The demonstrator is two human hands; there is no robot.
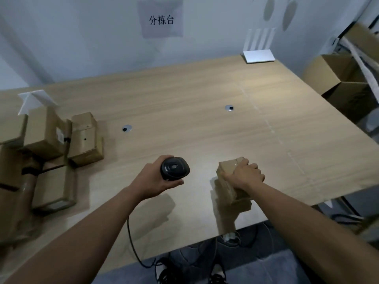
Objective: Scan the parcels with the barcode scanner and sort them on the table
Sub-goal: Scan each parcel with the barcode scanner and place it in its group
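Parcel [229,177] in right hand [245,174]; wall sign [161,20] reads 分拣台.

Pale wall [82,37], wooden table [184,99]

One barcode scanner [175,168] showing; one parcel [232,181] lying apart; about six parcels [61,148] piling left; two table holes [127,128].

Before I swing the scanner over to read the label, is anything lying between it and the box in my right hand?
No. In the head view only bare table shows between the scanner and the box.
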